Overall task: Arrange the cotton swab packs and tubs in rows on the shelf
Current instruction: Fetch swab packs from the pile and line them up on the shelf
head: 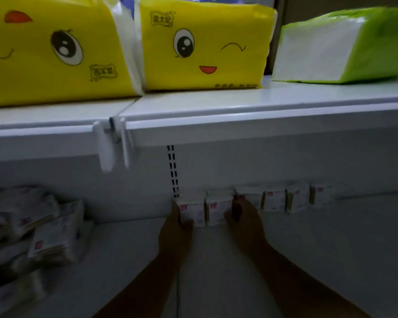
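Note:
Several white cotton swab packs with small pink labels stand in a row (274, 199) along the back wall of the dim lower shelf (331, 249). My left hand (175, 228) presses the left side of the leftmost pack (192, 211). My right hand (244, 219) grips the right side of the pack beside it (216, 211). The two packs are squeezed together between my hands. A loose heap of more swab packs (44, 235) lies at the left of the same shelf. No tubs are visible.
The upper shelf (239, 106) overhangs close above, carrying two yellow tissue packs (200, 47) with cartoon faces and a green tissue pack (345, 47). A slotted upright (173, 171) runs down the back wall just above the leftmost pack.

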